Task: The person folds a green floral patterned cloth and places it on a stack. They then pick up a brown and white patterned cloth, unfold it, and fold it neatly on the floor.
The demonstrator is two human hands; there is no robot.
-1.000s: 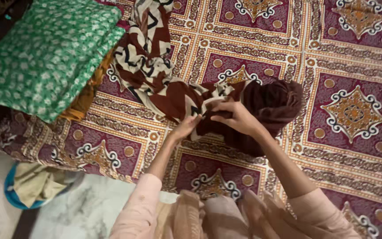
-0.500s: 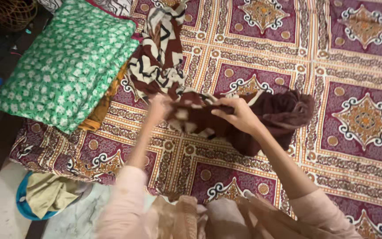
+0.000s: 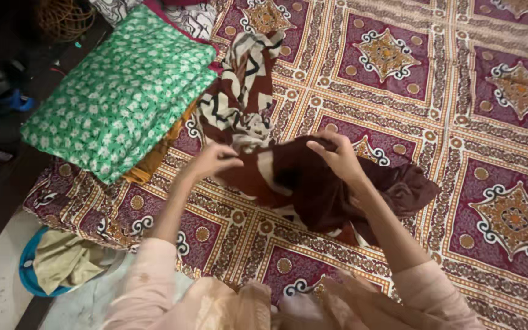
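A maroon cloth with cream and black zigzag print (image 3: pixel 288 180) lies bunched on a patterned maroon bedspread (image 3: pixel 490 140). My left hand (image 3: pixel 215 157) pinches its upper edge at the left. My right hand (image 3: pixel 337 156) grips the same edge further right, so a stretch of cloth is lifted and pulled taut between them. The cloth's long printed tail (image 3: pixel 242 85) runs away up the bed. Its plain dark end is crumpled to the right of my right forearm.
A folded green flowered cloth (image 3: pixel 120 91) sits on a stack with an orange layer (image 3: pixel 154 160) at the bed's left edge. On the floor at lower left is a blue basin with beige cloth (image 3: pixel 56 266). Dark clutter fills the far left.
My left hand moved left and up along the cloth's edge, spreading it away from my right hand. The cloth lifted and opened out. The view shifted down and right.
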